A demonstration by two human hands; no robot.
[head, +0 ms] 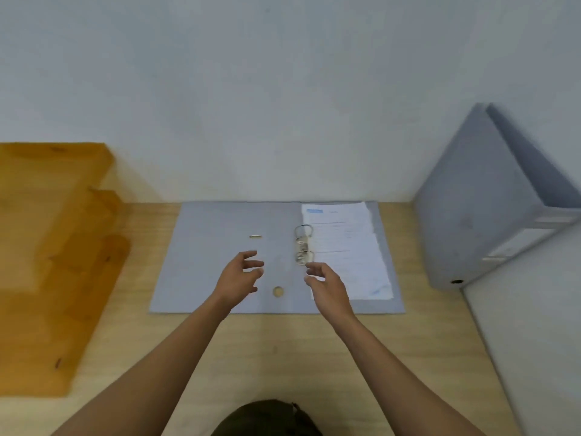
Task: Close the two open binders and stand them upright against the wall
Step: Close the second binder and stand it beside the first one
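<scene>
A grey binder (207, 256) lies open and flat on the wooden desk, its far edge at the wall. Its metal rings (303, 245) sit near the middle, with white printed sheets (345, 250) on the right half. My left hand (240, 278) hovers over the left cover with fingers spread, holding nothing. My right hand (325, 286) hovers just in front of the rings, fingers apart and empty. A second grey binder (468, 212) stands closed and upright at the right, in the corner against the wall.
A stepped orange wooden tray (53, 256) occupies the desk's left side. A white side panel (534, 335) borders the desk on the right. Bare wooden desk (276, 350) lies between the open binder and me.
</scene>
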